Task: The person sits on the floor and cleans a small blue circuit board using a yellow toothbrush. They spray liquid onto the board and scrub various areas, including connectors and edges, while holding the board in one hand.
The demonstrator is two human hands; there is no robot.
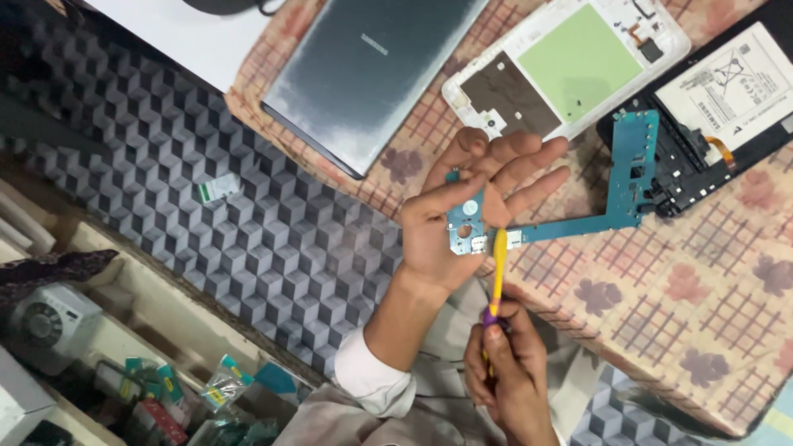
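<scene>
White cuffed sleeve (372, 376) on the left forearm; right wrist bare.

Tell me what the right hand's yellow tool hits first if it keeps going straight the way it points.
The right hand aims the yellow tool up at the blue circuit board held in the left hand. Its tip already seems to touch the board, though depth is unclear.

Light is bright and even, falling from above, with a cool cast. The grey tablet back (372, 74) shows a soft sheen without hard glare, and the white paper on the battery (731, 83) is close to blown out. Shadows are soft and short: a faint one lies under the left hand (462, 215) on the checked cloth (661, 289). The lower left corner, with the shelf (124, 347) and its clutter, is dimmer and blurred. The hands are slightly soft; the far-edge items are sharper.
</scene>
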